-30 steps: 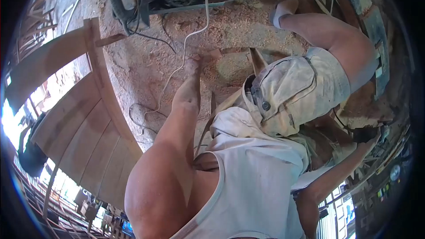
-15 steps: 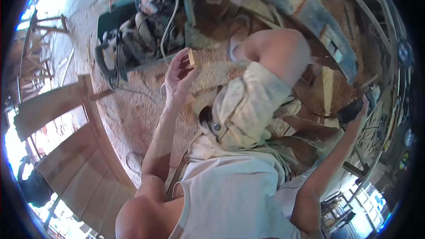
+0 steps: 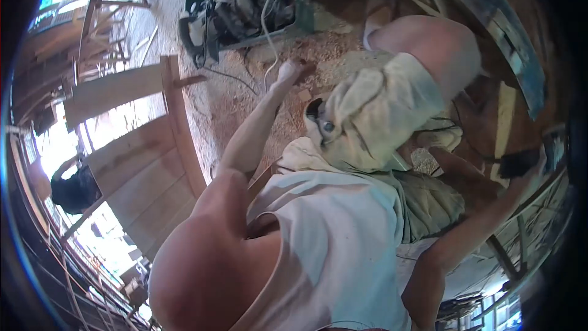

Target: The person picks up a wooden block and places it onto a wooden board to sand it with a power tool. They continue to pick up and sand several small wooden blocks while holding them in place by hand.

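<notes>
On the sawdust-strewn floor (image 3: 211, 95): our left hand (image 3: 289, 73) reaches down at the end of an outstretched arm, near the hem side of our khaki shorts (image 3: 383, 116).
Left grip: the fingers are blurred and partly hidden, so we cannot tell whether they are together, apart or closed on something.
Small reddish-brown flat piece (image 3: 304, 95): it lies on the floor just beside our left hand.
Right grip: at the far right of the view, the fingers of our right hand (image 3: 540, 168) are clamped on a black and grey object (image 3: 519, 163); its exact kind is too unclear for us to name.
Dark green open-topped case (image 3: 304, 9): it stands beyond our left hand, with dark machine parts inside and a white cable (image 3: 267, 30) running over it to the floor.
Brown wooden panel (image 3: 150, 168): its joined boards and long edge rail lie to the left of our arm, apart from it.
Worn blue-grey slab (image 3: 523, 70): it slants past our bare bent knee (image 3: 462, 49), above a pale wooden strip (image 3: 505, 119).
</notes>
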`<action>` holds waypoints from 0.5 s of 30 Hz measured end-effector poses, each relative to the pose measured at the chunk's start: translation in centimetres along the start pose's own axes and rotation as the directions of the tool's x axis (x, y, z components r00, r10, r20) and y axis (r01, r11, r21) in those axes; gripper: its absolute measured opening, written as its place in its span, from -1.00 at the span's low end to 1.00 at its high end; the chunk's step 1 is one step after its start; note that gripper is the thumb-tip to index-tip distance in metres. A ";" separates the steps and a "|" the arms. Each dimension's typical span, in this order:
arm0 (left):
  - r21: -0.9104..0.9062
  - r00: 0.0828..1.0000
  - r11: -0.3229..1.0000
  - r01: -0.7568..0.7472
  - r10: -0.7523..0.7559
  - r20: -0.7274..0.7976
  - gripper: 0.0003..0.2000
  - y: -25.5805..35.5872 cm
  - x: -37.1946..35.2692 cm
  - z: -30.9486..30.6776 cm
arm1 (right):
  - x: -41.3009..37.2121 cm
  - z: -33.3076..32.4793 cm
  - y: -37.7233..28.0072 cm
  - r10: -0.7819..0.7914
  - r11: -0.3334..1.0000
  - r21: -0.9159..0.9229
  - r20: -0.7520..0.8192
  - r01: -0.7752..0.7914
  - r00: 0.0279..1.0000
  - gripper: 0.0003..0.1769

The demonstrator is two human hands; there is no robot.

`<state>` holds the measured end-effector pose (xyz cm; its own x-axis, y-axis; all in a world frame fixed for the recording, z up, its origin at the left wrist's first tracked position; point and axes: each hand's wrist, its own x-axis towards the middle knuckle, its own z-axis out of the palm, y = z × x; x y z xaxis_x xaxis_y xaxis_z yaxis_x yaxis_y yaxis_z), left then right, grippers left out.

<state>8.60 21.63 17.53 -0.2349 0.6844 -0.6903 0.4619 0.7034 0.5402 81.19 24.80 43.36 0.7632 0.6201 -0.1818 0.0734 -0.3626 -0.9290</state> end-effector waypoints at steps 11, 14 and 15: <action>-0.064 0.927 0.967 0.246 -0.254 -0.275 -0.19 -19.6 1.0 9.8 | 0.8 1.7 -2.7 0.063 0.994 -0.090 -0.047 -0.067 0.997 -0.58; 0.197 0.883 0.912 0.359 -0.263 -0.389 -0.35 -24.9 6.2 16.5 | -0.5 1.9 -3.0 0.092 0.990 -0.099 -0.114 -0.103 0.989 -0.59; 0.267 0.899 0.892 0.364 -0.262 -0.352 -0.37 -25.6 7.5 17.0 | -0.5 1.4 -3.3 0.095 0.990 -0.093 -0.135 -0.108 0.986 -0.60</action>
<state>9.54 5.49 -9.65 -0.6329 0.4983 -0.5926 0.5548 0.8257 0.1018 79.73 26.65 46.06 0.8463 0.4834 -0.2240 0.0501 -0.4907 -0.8699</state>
